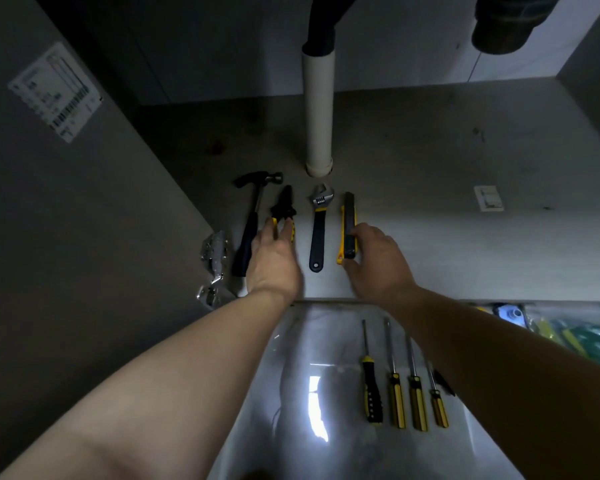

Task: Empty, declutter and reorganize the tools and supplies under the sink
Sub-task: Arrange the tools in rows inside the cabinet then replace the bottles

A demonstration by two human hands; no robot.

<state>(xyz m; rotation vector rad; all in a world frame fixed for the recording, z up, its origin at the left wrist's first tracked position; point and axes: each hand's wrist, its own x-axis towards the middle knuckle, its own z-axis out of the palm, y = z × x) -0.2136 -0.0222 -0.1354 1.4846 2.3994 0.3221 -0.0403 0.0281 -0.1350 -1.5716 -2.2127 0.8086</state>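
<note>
on the cabinet floor [430, 237], at the middle of the frame just below the white pipe [318, 112], four tools are laid side by side with their heads towards the back: a hammer [253, 216], pliers [284, 206], a wrench [317, 233] and a cutter [347, 216]. the row is judged to be kept parallel and spaced so that each tool can be seen and taken without disturbing the next. the cutter, yellow with a black body, is gripped by the right hand [378, 261], fingers curled round it, which is judged to be for squaring it with the wrench. the pliers' yellow handles are touched by the fingers of the left hand [274, 265]; whether they are pinched or only pressed cannot be told in the dim light. at the lower right, four screwdrivers [395, 393] are lined up outside the cabinet, not yet put back.
</note>
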